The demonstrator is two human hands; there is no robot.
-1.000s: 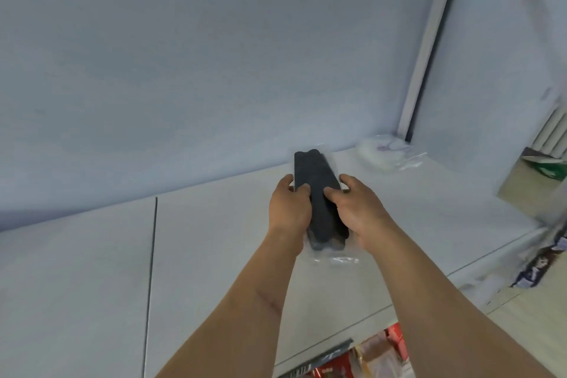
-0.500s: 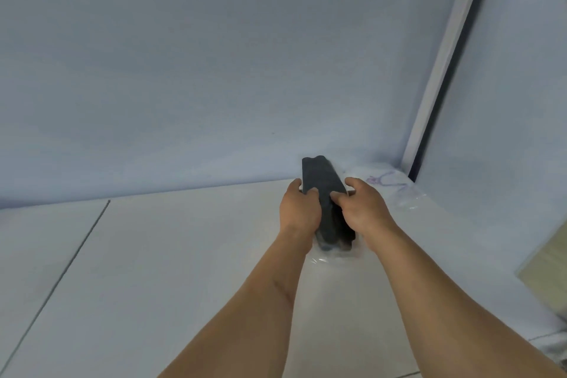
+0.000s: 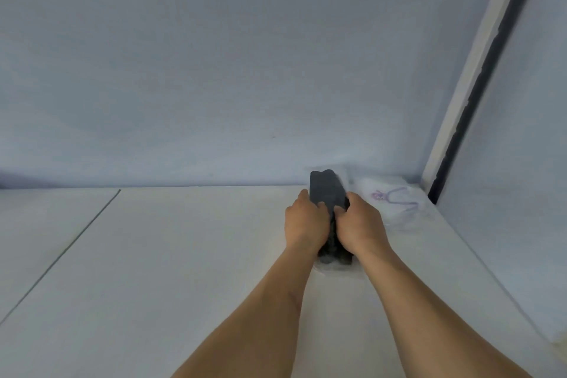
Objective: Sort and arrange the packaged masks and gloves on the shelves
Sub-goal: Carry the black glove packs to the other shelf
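Note:
A pack of black masks (image 3: 326,190) in clear plastic lies lengthwise on the white shelf (image 3: 184,255), its far end close to the back wall. My left hand (image 3: 305,224) grips its left side and my right hand (image 3: 359,225) grips its right side, both pressed down over the pack. Just to the right, in the shelf's back corner, lies a clear packet of white masks with a purple print (image 3: 392,199). The near end of the black pack shows between my wrists.
A pale blue back wall (image 3: 245,70) closes the shelf behind. A white upright post (image 3: 469,70) with a dark slot stands at the right corner beside a blue side panel. A seam (image 3: 76,239) crosses the shelf board at the left.
Both hands have pushed the black pack farther back toward the wall and beside the white packet. The view has shifted so the shelf's front edge and the items below are out of sight.

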